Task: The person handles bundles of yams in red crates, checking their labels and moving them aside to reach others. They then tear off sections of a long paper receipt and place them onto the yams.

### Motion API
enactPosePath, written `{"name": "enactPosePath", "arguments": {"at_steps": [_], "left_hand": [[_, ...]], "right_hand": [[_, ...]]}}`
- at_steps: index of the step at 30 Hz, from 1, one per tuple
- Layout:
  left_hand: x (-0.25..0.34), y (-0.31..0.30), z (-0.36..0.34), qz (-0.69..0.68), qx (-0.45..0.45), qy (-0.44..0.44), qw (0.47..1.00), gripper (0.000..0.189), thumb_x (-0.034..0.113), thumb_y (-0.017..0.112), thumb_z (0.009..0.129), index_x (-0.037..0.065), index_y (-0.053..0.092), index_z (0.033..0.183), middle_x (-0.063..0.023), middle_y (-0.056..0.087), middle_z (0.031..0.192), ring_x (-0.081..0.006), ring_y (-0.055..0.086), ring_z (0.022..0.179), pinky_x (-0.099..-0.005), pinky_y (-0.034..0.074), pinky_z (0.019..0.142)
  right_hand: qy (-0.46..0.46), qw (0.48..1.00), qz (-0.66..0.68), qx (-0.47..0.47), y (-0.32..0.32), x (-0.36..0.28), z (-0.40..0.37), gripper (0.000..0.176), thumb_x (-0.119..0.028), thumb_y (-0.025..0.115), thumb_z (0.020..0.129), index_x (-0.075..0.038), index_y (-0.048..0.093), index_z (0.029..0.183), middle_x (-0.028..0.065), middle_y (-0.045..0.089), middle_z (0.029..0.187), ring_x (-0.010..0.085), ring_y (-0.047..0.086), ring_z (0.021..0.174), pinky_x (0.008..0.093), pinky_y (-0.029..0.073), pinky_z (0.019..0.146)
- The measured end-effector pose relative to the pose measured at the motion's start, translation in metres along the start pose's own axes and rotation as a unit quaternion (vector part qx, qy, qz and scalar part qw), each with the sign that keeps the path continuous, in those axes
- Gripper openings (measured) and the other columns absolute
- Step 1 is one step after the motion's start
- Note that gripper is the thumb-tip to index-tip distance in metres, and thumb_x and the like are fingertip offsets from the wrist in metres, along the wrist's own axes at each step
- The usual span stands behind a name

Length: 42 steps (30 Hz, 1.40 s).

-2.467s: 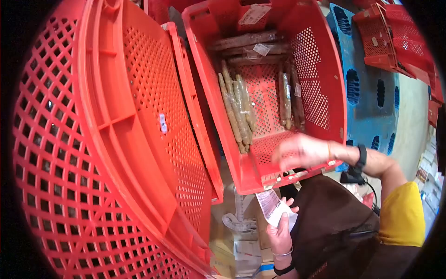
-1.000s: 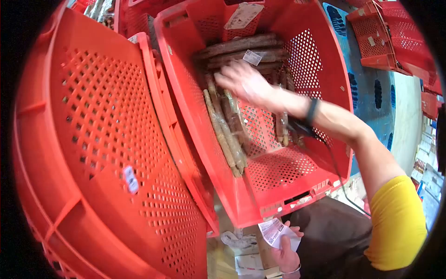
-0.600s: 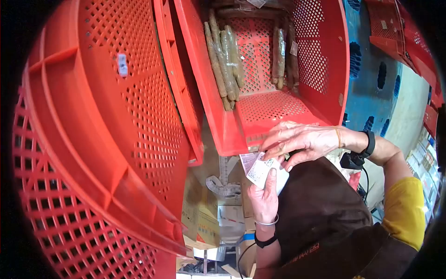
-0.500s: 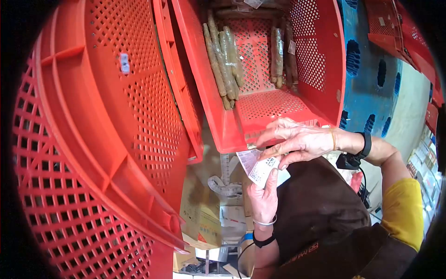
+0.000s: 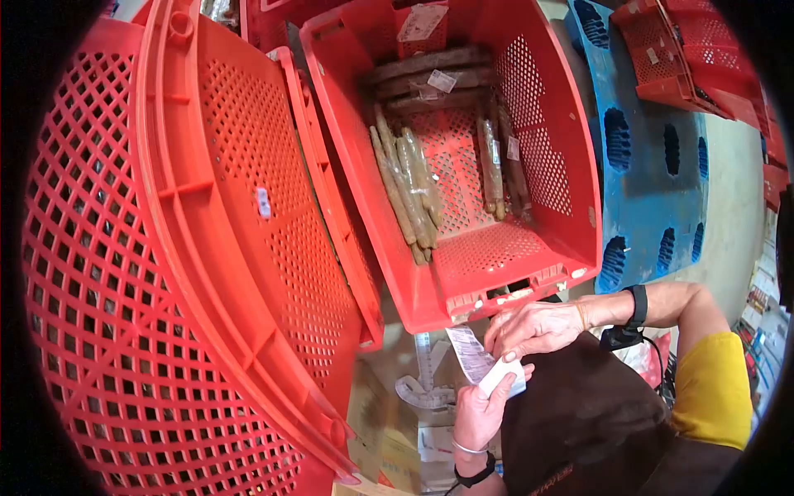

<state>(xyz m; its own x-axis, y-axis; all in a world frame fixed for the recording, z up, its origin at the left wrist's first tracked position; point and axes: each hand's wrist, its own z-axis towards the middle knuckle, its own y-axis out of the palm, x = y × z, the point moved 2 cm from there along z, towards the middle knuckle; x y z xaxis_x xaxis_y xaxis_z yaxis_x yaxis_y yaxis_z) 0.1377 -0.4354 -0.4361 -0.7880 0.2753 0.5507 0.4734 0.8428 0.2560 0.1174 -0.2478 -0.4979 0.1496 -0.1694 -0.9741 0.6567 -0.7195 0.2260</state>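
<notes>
Printed paper slips (image 5: 471, 357) are in my hands just below the near rim of a red crate. My left hand (image 5: 480, 417) pinches the lower end of the slips between thumb and fingers, where a white folded part (image 5: 502, 378) shows. Over them, my right hand (image 5: 542, 331) has its fingers curled, with the thumb against the white part. One slip sticks out toward the crate, covered in small print I cannot read. In the red crate (image 5: 463, 310), long brown root-like sticks in clear wrap (image 5: 418, 182) lie along the left side.
More wrapped sticks (image 5: 490, 169) lie at the crate's right side, and labelled bundles (image 5: 434, 83) at its far end. Stacked red crates (image 5: 248, 207) rise close on the left. A blue pallet (image 5: 653, 198) lies to the right. Cardboard (image 5: 385, 442) and a white strip (image 5: 426, 393) are below.
The view has shifted, so the crate and my hands sit lower and more of the crate's far end shows. My right fingers have curled in, and the slip's square code no longer shows.
</notes>
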Motion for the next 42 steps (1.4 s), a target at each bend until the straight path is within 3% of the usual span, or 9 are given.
{"name": "enactPosePath", "arguments": {"at_steps": [8,13,15,27,31,33,38,40,42], "left_hand": [[-0.016,-0.002,0.011,0.005,-0.111,-0.081,0.99,0.031,0.014,0.05,0.101,-0.002,0.058,0.127,-0.0111,0.07,0.108,-0.0177,0.066,0.101,-0.0308,0.051,0.091],[-0.029,-0.004,0.018,-0.013,-0.057,-0.112,0.992,0.031,0.015,0.05,0.1,0.0,0.059,0.125,-0.0096,0.071,0.107,-0.0162,0.067,0.1,-0.0299,0.051,0.089],[-0.033,-0.005,0.022,-0.013,-0.04,-0.108,0.993,0.03,0.016,0.05,0.1,0.002,0.061,0.125,-0.0083,0.072,0.107,-0.0154,0.068,0.098,-0.029,0.052,0.088],[-0.03,-0.011,0.016,0.011,-0.008,-0.076,0.997,0.029,0.012,0.05,0.099,0.002,0.06,0.125,-0.0089,0.071,0.109,-0.0137,0.067,0.098,-0.0289,0.052,0.086],[-0.026,-0.014,0.013,0.015,-0.005,-0.078,0.997,0.03,0.012,0.05,0.099,0.003,0.06,0.126,-0.0078,0.072,0.108,-0.0151,0.067,0.1,-0.0303,0.052,0.087],[-0.039,-0.012,0.011,-0.001,-0.001,-0.069,0.998,0.03,0.013,0.049,0.1,0.002,0.06,0.126,-0.0079,0.071,0.108,-0.016,0.067,0.101,-0.0308,0.051,0.088],[-0.054,-0.011,0.007,-0.059,0.029,-0.072,0.995,0.033,0.009,0.048,0.1,-0.004,0.056,0.129,-0.0108,0.065,0.119,-0.0203,0.067,0.102,-0.0318,0.052,0.089],[-0.053,-0.012,0.005,-0.072,0.04,-0.083,0.993,0.033,0.008,0.048,0.099,-0.005,0.055,0.129,-0.0114,0.065,0.118,-0.0209,0.067,0.103,-0.0322,0.052,0.09],[-0.059,-0.012,0.002,-0.08,0.049,-0.099,0.991,0.033,0.007,0.048,0.099,-0.006,0.055,0.129,-0.0121,0.066,0.117,-0.0215,0.066,0.103,-0.0326,0.051,0.09]], "right_hand": [[0.261,0.924,0.233,0.156,-0.062,0.07,0.004,0.021,-0.016,0.059,0.097,0.002,0.068,0.102,0.0027,0.069,0.098,0.0078,0.06,0.096,0.0281,0.049,0.089],[0.256,0.847,-0.146,0.443,-0.154,0.159,0.047,0.033,-0.03,0.054,0.098,0.0,0.068,0.102,0.0079,0.064,0.076,0.0086,0.051,0.067,0.0306,0.046,0.062],[0.14,0.75,-0.349,0.544,-0.169,0.194,0.076,0.024,-0.022,0.058,0.094,-0.001,0.069,0.098,0.017,0.066,0.08,0.028,0.064,0.07,0.0374,0.051,0.066],[0.236,0.583,-0.764,0.148,-0.077,0.255,0.157,0.034,-0.019,0.055,0.081,-0.004,0.07,0.108,0.0103,0.053,0.127,0.0216,0.049,0.116,0.0358,0.04,0.092],[0.355,0.715,-0.602,0.006,-0.08,0.21,0.155,0.044,-0.019,0.054,0.082,-0.002,0.062,0.122,0.0115,0.049,0.135,0.0233,0.047,0.121,0.0388,0.037,0.099],[0.242,0.72,-0.618,0.203,-0.102,0.204,0.155,0.057,-0.019,0.054,0.082,-0.002,0.048,0.137,0.0107,0.046,0.14,0.0249,0.04,0.131,0.0443,0.031,0.11],[0.144,0.712,-0.642,0.244,-0.116,0.254,0.14,0.06,-0.018,0.059,0.08,-0.005,0.046,0.138,0.013,0.042,0.145,0.0293,0.038,0.136,0.047,0.027,0.114],[0.156,0.816,-0.301,0.469,-0.148,0.256,0.14,0.044,-0.019,0.058,0.085,-0.004,0.055,0.127,0.0176,0.048,0.135,0.0333,0.043,0.127,0.0495,0.036,0.104],[0.271,0.699,-0.353,0.56,-0.188,0.25,0.159,0.043,-0.038,0.061,0.087,-0.002,0.063,0.11,0.0209,0.054,0.113,0.0382,0.049,0.109,0.0496,0.041,0.091]]}}
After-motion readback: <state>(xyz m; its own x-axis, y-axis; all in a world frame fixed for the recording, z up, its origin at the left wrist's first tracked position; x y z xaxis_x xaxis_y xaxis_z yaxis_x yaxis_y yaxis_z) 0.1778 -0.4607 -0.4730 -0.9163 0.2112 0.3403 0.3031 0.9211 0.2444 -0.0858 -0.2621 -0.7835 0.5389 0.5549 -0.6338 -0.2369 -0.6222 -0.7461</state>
